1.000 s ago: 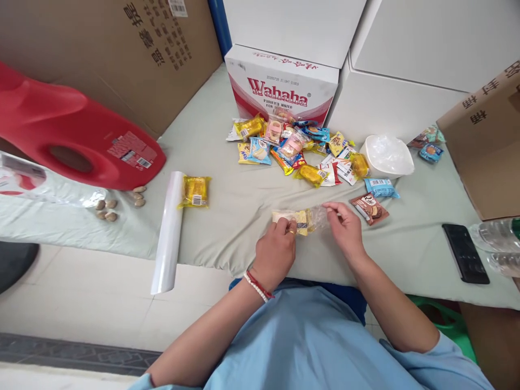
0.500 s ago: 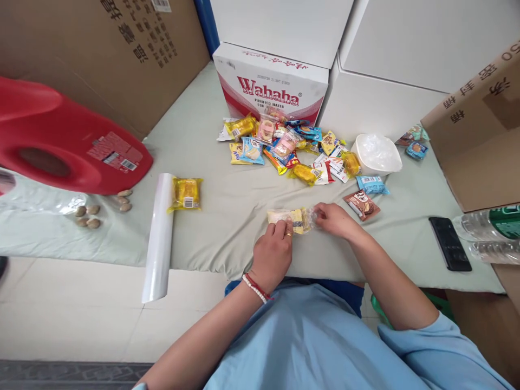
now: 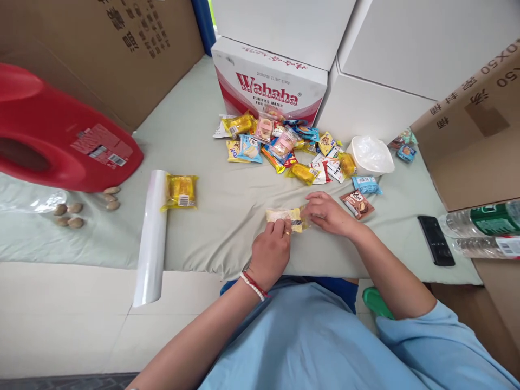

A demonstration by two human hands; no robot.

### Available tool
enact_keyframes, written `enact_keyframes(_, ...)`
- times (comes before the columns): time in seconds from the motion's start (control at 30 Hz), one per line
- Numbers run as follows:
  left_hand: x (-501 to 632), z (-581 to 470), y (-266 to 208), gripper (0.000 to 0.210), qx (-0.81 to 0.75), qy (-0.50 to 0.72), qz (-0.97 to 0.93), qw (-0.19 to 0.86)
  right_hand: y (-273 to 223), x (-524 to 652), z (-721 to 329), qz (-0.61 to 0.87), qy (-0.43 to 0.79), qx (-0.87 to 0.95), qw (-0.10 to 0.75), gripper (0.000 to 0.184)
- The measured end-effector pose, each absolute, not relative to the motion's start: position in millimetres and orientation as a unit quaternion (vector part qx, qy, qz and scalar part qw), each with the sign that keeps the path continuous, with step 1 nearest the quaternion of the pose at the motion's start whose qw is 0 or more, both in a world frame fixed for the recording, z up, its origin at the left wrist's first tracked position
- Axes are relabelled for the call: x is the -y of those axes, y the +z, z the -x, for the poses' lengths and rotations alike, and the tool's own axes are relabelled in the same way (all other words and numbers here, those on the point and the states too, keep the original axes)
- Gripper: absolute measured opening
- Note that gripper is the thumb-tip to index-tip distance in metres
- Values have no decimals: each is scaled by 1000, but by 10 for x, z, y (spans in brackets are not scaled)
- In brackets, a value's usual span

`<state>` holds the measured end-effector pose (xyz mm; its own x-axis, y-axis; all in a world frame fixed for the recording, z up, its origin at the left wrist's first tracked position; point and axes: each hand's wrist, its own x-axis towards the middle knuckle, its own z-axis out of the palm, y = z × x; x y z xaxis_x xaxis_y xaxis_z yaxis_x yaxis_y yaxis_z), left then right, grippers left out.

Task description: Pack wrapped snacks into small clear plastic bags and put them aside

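A pale yellow snack packet (image 3: 280, 214) in clear plastic film lies flat on the cloth in front of me. My left hand (image 3: 272, 244) holds it down against the cloth, fingers pressed on its near edge. At the packet's right end, my right hand (image 3: 327, 214) has its fingers apart over the loose clear film (image 3: 306, 222), touching or very close to it. Whether the film is between the fingertips is hard to see. A brown snack packet (image 3: 357, 204) lies just beyond my right hand, near a blue packet (image 3: 366, 184).
A heap of snacks (image 3: 276, 143) lies before the Wahaba-style printed carton (image 3: 268, 86). The white bowl (image 3: 371, 155) holds clear plastic. Left are a plastic roll (image 3: 151, 238), yellow packet (image 3: 181, 192) and red jug (image 3: 69, 135). Right are a phone (image 3: 436, 240) and bottles (image 3: 479, 221).
My right hand has loosened from its pinch on the film's end and its fingers have spread, a little to the left and up. My left hand stays on the packet. The view has shifted slightly.
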<state>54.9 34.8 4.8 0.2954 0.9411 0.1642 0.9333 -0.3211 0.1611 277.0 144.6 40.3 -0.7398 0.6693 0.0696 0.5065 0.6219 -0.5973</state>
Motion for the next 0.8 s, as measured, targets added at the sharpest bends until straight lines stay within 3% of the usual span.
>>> enact_keyframes(0.07,-345,-559,42,44,-580,119,-805,18,404,-1375,-2987,329,281,893,122,26)
enact_keyframes(0.2,-361,-583,33,45,-581,127,-804,23,408,-1255,-3456,366,304,878,54,27)
enact_keyframes(0.4,-388,-583,61,44,-570,120,-813,21,366,-1337,-3257,607,169,764,135,34)
enact_keyframes(0.47,-387,-579,73,44,-566,114,-816,16,311,-1356,-3051,630,172,753,83,42)
enact_keyframes(0.57,-384,-575,75,46,-560,108,-822,13,237,-1310,-2875,603,194,773,21,26)
enact_keyframes(0.67,-388,-571,71,46,-551,104,-828,12,292,-1251,-2892,586,209,779,83,11)
enact_keyframes(0.8,-398,-589,91,46,-544,97,-833,26,547,-1249,-2806,583,326,731,141,16)
